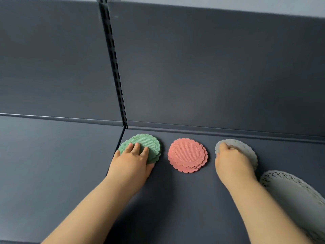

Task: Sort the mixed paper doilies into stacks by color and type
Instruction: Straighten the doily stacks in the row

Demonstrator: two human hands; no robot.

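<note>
Squaring stacks: L hand (131,164) fingers flat on green stack (149,140); R hand (230,162) fingers gripping grey stack (247,149); nudge rims flush.

Green doilies (140,143), matt, ribbed centre, embossed rim, pink doilies (187,154), same matt ribbed finish, grey doilies (245,150), matt, pierced lace edge, white doily (290,189), punched paper, shelf (175,199) and back panel (211,76), smooth dark painted metal, faint sheen, upright (114,67), slotted metal.

A retail shop fixture is indicated. A dark grey flat metal shelf (193,199) is backed by plain dark grey metal panels (219,67), joined at a black slotted vertical upright (115,67) of the shop-shelving kind.
</note>
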